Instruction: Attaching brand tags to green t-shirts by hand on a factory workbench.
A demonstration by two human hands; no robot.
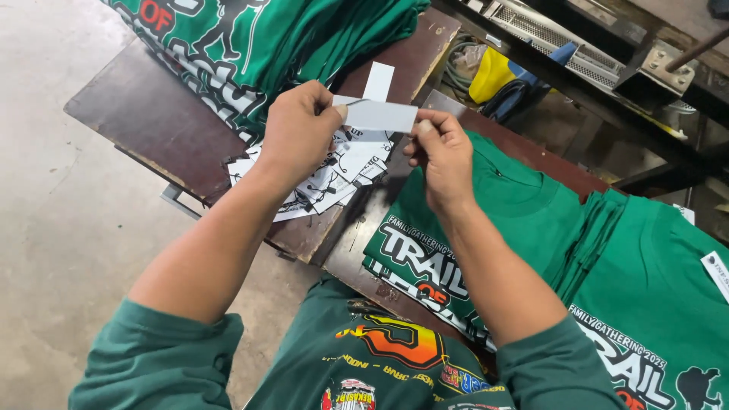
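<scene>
Nearest the camera: the person's own dark green long-sleeved shirt with a yellow and orange print (380, 357), sleeves pushed up both forearms.
Left hand: the left hand (298, 130) is pinched shut, thumb and fingers gripping the left end of a small white rectangular paper strip (377, 115).
Paper strip: held in the air between both hands, above the gap where the two dark brown wooden desk boards (137, 125) meet; a second white strip stands up just behind it.
Right hand: the right hand (444, 156) is closed narrowly on the strip's right end, fingertips pinching it.
Under the hands: a loose heap of white cut-out backing papers with black print (334, 178) lies on the left board, touching the pile of printed green shirts at the top left (250, 45).
Done so far, by my reading: the heap of papers suggests many pieces already handled, and the top-left pile looks finished.
In hand: a folded bright green T-shirt with a white printed design (493, 220) lies flat on the right board, just below the right hand.
Left to do, as I judge: another stack of green printed shirts (653, 304) sits at the far right, one with a white tag at its edge.
</scene>
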